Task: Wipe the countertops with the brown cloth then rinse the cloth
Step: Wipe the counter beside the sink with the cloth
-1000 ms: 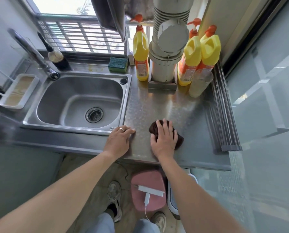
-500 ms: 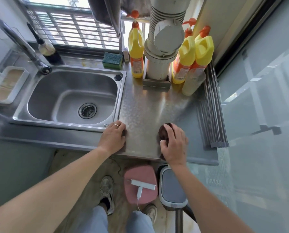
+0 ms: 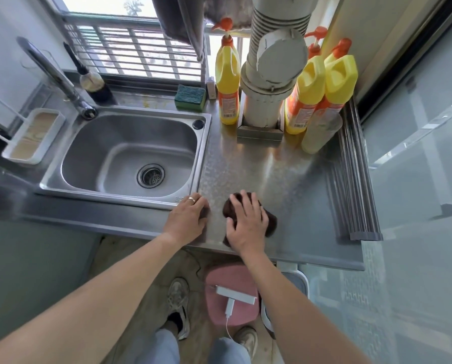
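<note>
- Desk [image 3: 285, 179] of patterned stainless steel runs along a barred window, with glossy pale panels to the right; its bare stretch lies between the sink and a ribbed grey drying rack [image 3: 356, 185].
- Sink [image 3: 130, 153] is set into the steel on the left, dry-looking, tap [image 3: 59, 77] at its back corner.
- Wiping appears to be the step in hand; rinsing is not yet begun.
- Yellow bottles [image 3: 322, 93] crowd a white pipe [image 3: 269, 82] at the back, so the next sweep likely calls for working around their bases, then carrying the cloth left to the tap.
- Right hand [image 3: 247, 224] lies spread, fingers straight, pressing on the brown cloth [image 3: 271, 223] near the front edge.
- Left hand [image 3: 188, 219] rests on the steel at the sink's near corner, just beside the cloth; its fingers look curled under, though whether they are holding anything I cannot tell.
- Green sponge [image 3: 190, 97] sits by the window ledge.
</note>
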